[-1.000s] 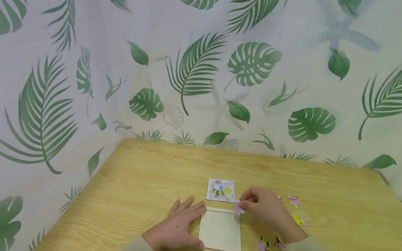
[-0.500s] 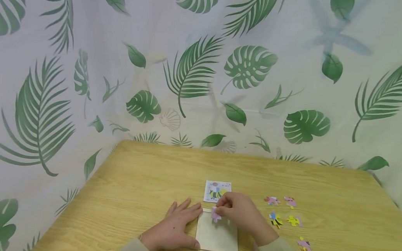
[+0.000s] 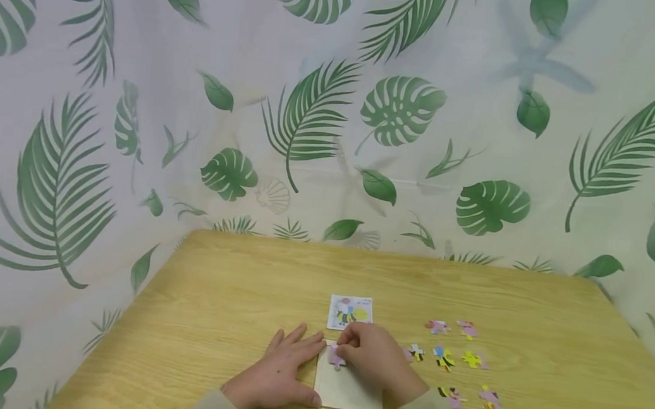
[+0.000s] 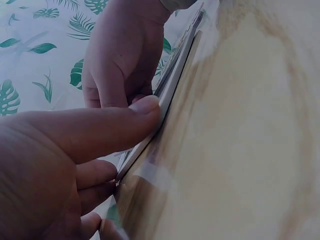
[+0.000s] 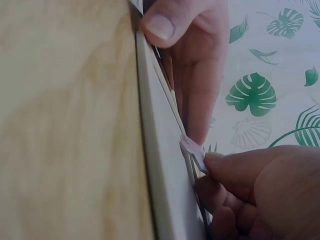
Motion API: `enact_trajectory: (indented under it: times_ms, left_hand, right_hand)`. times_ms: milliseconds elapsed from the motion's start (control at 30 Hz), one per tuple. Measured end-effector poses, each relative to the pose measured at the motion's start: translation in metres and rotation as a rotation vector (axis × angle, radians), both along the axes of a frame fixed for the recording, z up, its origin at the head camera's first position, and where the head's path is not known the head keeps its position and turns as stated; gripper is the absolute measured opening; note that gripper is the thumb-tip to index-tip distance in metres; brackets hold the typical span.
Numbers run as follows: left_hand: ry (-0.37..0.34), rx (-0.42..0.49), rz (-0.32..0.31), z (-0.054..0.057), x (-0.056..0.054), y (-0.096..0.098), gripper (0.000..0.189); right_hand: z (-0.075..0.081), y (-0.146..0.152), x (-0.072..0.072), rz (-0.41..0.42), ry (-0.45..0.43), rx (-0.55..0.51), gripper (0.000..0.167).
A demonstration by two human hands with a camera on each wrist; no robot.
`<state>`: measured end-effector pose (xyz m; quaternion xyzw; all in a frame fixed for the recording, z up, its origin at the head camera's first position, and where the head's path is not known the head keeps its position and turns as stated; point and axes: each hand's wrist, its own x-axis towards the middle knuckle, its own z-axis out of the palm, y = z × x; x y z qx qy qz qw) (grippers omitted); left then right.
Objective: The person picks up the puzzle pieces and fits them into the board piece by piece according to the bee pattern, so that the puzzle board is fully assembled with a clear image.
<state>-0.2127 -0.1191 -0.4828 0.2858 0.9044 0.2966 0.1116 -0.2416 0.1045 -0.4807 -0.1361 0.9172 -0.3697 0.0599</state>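
Note:
My right hand [image 3: 378, 361] pinches a pink puzzle piece [image 3: 336, 356] between thumb and fingers, over the upper left corner of a square pale puzzle tray [image 3: 348, 395]. In the right wrist view the piece [image 5: 194, 153] is tilted close over the tray's rim. My left hand [image 3: 278, 375] lies spread along the tray's left side, thumb and index fingertip at its edge. The left wrist view shows that thumb [image 4: 144, 106] straight against the rim. Right behind the tray lies a picture card [image 3: 350, 312] with a bee on it, its lower right corner hidden by my right hand.
Several loose puzzle pieces lie to the right of the tray, among them a yellow one [image 3: 472, 359], a blue and black one [image 3: 443, 357] and a pink one [image 3: 491, 399]. Beyond the wooden table [image 3: 231, 274] hangs a leaf-print curtain [image 3: 317, 185].
My right hand has carried the pink piece leftward from the tray's upper right corner to its upper left, uncovering loose pieces on the right. The left hand stays at the tray's side.

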Motion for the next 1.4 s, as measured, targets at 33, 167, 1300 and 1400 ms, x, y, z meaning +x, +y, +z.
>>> enact_trajectory:
  times_ms: [33, 167, 1300, 1400]
  left_hand:
    - [-0.001, 0.000, -0.002, -0.001, 0.001, -0.001, 0.093]
    - [-0.016, 0.004, 0.008, -0.003, 0.004, -0.006, 0.092]
    - [-0.023, -0.028, -0.026, 0.002, -0.003, -0.001, 0.089]
    - [-0.024, -0.030, -0.027, 0.002, -0.002, 0.000, 0.089]
  right_hand:
    - [-0.002, -0.002, 0.001, -0.004, 0.011, 0.013, 0.012]
    - [-0.010, -0.011, 0.002, -0.001, 0.104, 0.070, 0.013]
    - [0.000, -0.003, -0.005, 0.033, 0.106, 0.150, 0.013]
    - [0.000, -0.002, -0.003, 0.031, 0.113, 0.149, 0.013]
